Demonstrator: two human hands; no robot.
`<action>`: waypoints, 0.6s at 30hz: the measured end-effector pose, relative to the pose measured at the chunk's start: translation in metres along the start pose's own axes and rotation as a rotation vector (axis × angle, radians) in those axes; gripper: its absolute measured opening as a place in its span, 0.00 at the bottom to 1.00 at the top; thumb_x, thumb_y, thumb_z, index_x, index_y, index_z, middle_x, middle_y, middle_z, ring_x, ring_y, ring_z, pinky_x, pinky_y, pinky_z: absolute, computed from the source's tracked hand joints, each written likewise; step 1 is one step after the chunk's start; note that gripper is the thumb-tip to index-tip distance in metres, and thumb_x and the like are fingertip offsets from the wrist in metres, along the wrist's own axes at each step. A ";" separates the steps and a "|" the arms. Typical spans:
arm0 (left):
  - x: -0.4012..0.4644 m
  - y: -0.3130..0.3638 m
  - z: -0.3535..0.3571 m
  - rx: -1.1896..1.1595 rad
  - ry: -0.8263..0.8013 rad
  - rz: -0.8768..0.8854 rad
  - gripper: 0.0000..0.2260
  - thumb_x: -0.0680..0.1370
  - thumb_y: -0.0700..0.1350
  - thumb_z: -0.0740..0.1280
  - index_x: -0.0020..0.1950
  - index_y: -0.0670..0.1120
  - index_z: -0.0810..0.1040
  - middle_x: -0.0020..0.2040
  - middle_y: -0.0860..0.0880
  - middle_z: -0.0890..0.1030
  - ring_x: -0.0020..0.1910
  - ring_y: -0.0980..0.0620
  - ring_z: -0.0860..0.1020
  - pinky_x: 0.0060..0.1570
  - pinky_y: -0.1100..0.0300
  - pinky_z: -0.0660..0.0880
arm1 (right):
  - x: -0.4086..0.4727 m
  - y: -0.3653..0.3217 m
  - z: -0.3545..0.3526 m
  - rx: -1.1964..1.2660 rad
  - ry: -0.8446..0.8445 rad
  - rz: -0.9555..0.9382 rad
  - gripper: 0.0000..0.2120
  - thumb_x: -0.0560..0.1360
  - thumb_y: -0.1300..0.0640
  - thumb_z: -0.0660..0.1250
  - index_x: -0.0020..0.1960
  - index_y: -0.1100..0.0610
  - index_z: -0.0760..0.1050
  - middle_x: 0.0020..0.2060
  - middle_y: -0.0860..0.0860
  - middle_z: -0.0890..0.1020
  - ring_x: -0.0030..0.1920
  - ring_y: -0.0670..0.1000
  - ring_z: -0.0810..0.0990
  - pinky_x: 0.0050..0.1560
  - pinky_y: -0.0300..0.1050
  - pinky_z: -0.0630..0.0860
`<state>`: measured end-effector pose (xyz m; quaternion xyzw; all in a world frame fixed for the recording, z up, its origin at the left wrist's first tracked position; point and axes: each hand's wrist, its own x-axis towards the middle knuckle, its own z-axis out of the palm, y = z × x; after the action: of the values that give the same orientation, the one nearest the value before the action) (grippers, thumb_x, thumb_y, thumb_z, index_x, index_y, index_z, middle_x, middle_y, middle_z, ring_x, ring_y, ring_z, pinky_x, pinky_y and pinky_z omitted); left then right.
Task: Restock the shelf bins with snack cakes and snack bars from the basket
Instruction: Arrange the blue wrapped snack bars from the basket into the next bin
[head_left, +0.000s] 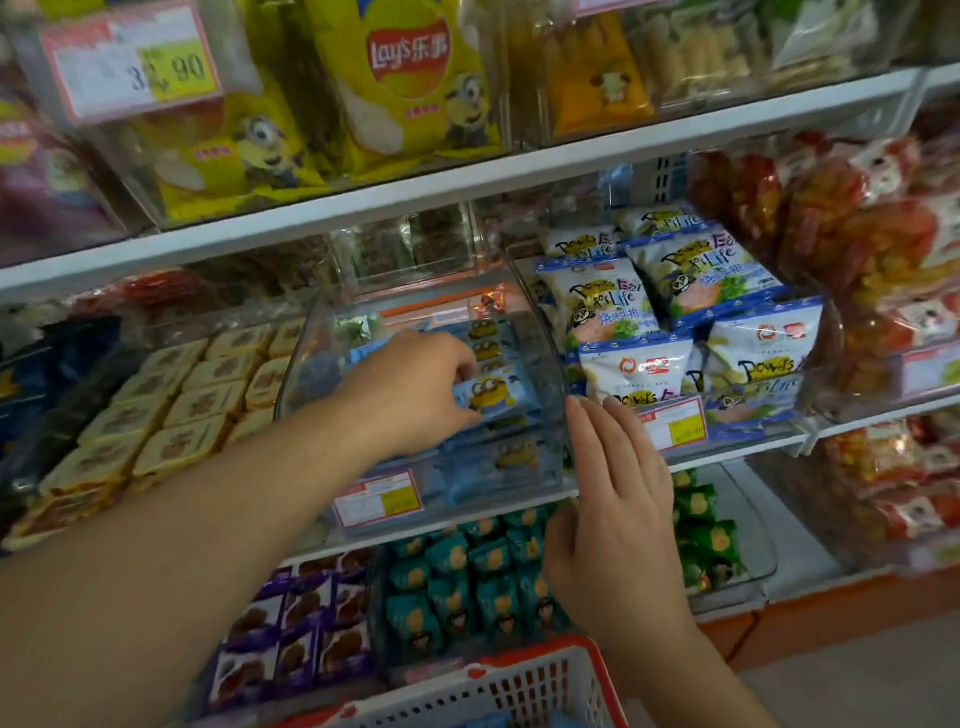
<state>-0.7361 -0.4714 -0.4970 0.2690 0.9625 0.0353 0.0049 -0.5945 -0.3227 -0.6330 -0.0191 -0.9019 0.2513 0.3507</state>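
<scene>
My left hand (415, 389) reaches into a clear plastic shelf bin (545, 332) on the middle shelf and grips a blue snack bar with a yellow cartoon figure (493, 396). More blue bars of the same kind (488, 338) lie in the bin behind and below it. My right hand (618, 499) hovers in front of the bin's right front corner, fingers straight and together, holding nothing. The red basket (535, 675) shows at the bottom edge, with a bit of blue packaging inside.
Tan square snack cakes (176, 400) fill the bin to the left. White and blue packets (675, 322) fill the bin to the right. Below are teal packets (467, 582) and purple packets (301, 634). Yellow chip bags (405, 78) stand on the upper shelf.
</scene>
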 end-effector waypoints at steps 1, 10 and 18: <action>0.008 0.001 0.005 -0.030 -0.061 0.017 0.21 0.71 0.57 0.80 0.61 0.52 0.83 0.54 0.55 0.84 0.52 0.54 0.81 0.56 0.53 0.81 | 0.000 0.001 0.001 0.007 0.008 0.000 0.38 0.72 0.66 0.64 0.82 0.61 0.61 0.79 0.54 0.66 0.82 0.56 0.56 0.80 0.59 0.58; 0.032 0.007 0.020 -0.062 -0.317 0.102 0.23 0.64 0.59 0.84 0.56 0.55 0.87 0.42 0.63 0.83 0.43 0.63 0.81 0.37 0.70 0.71 | 0.002 0.007 0.004 0.046 0.032 -0.007 0.38 0.70 0.68 0.65 0.81 0.60 0.63 0.77 0.53 0.68 0.82 0.55 0.58 0.79 0.59 0.60; 0.031 0.018 0.011 -0.028 -0.403 0.095 0.25 0.66 0.58 0.83 0.60 0.53 0.86 0.42 0.62 0.83 0.41 0.63 0.80 0.36 0.69 0.72 | 0.000 0.007 0.005 0.094 0.043 -0.004 0.39 0.71 0.69 0.64 0.81 0.60 0.62 0.79 0.52 0.67 0.82 0.53 0.57 0.79 0.60 0.61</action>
<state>-0.7527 -0.4393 -0.5060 0.3157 0.9276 -0.0057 0.1996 -0.5989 -0.3184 -0.6391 -0.0061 -0.8816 0.2920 0.3709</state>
